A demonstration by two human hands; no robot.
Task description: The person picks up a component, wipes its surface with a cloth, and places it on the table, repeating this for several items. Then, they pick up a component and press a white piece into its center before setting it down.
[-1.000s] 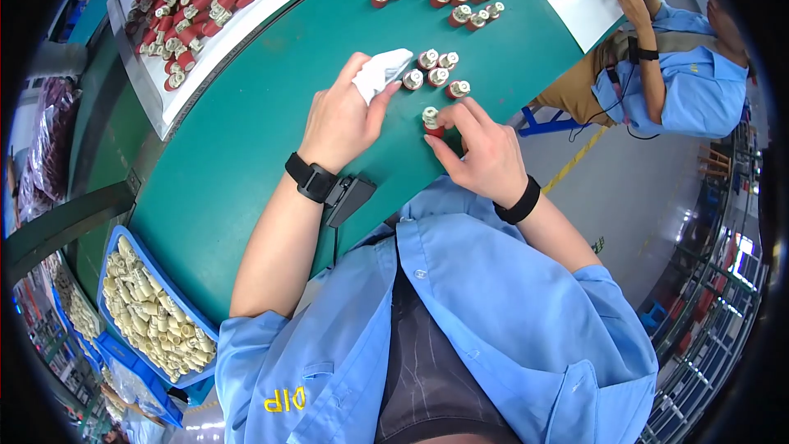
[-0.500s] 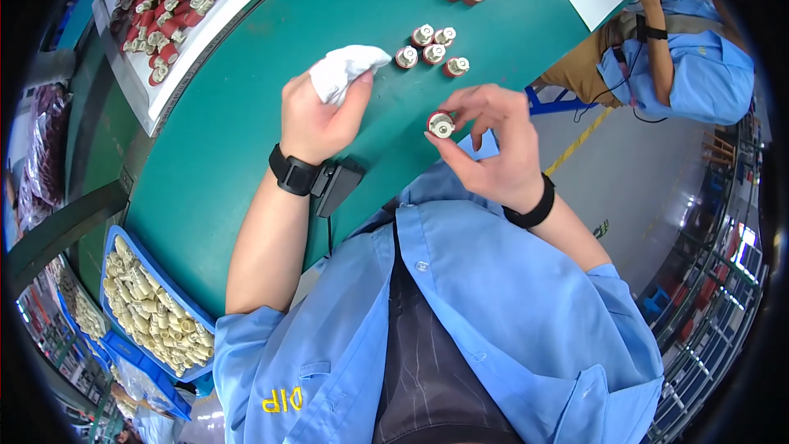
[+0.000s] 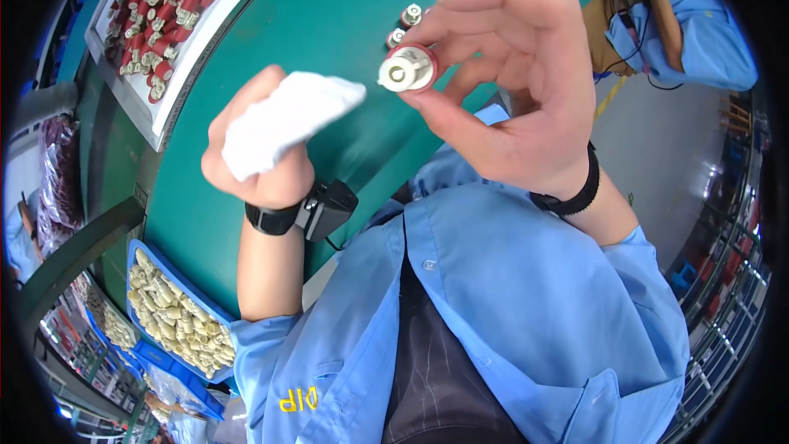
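Observation:
My right hand (image 3: pixel 518 90) is raised close to the camera and pinches a small round part (image 3: pixel 407 70), red around the rim with a white middle, between thumb and fingertips. My left hand (image 3: pixel 255 164) is closed around a crumpled white cloth (image 3: pixel 283 119), held just left of the part and apart from it. Both hands hover above the green table (image 3: pixel 329 25). More of the same small parts (image 3: pixel 407 20) lie on the table behind my right hand, partly hidden by its fingers.
A white tray (image 3: pixel 168 90) filled with several red and white parts lies at the far left of the table. A blue bin (image 3: pixel 177 312) of pale small pieces stands low on the left. Another person in a blue shirt (image 3: pixel 690 25) sits at the upper right.
My right hand has lifted the part from the table up toward the camera. My left hand has risen with the cloth and come nearer to the part.

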